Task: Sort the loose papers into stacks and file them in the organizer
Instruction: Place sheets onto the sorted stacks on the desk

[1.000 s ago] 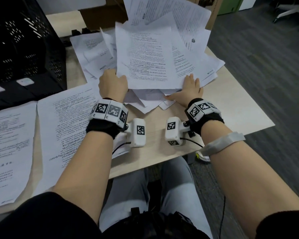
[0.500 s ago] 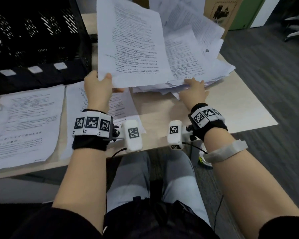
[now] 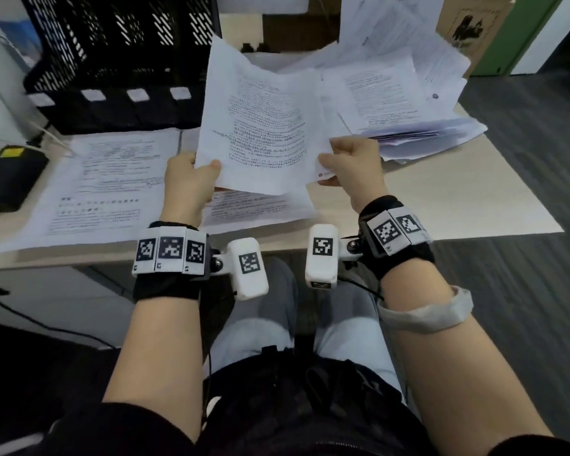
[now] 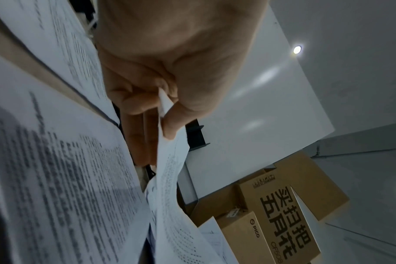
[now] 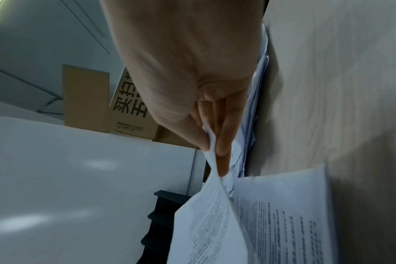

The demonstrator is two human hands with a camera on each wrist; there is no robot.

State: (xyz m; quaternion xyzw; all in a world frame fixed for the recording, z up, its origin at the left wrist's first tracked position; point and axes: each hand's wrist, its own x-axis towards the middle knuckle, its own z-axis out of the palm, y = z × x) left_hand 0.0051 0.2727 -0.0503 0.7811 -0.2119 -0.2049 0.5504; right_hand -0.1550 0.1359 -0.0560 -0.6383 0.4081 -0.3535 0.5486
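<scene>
The printed sheet (image 3: 267,126) hangs above the desk (image 3: 441,199), tilted up and away from the person, held by its two near corners. The left hand (image 3: 188,182) pinches the corner at 7 o'clock of the page, thumb (image 4: 170,125) on top and fingers beneath. The right hand (image 3: 352,166) pinches the corner at 4 o'clock between thumb and fingers (image 5: 222,157). Under the sheet lies a sorted stack (image 3: 260,209); another stack (image 3: 112,185) sits at 9 o'clock. The loose pile (image 3: 408,103) spreads at 2 o'clock, the black organizer (image 3: 119,70) at 11 o'clock.
</scene>
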